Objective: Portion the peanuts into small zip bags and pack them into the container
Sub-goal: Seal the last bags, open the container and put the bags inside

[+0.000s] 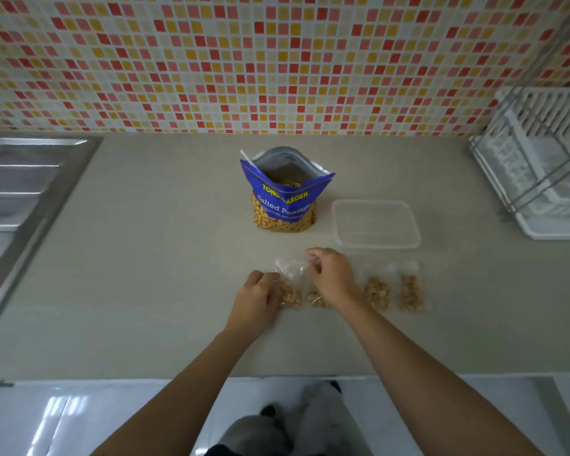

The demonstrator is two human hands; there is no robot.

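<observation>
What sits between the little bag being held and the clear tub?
Nothing visible. The left hand and right hand pinch the small zip bag; only bare counter lies between it and the container. Other filled bags lie aside.

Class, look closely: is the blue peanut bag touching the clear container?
Apart. The head view shows a strip of bare counter between the base of the blue peanut bag and the left rim of the clear container.

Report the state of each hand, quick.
Left hand: pinches the zip bag at its left side.
Right hand: pinches the same bag's top corner.
</observation>
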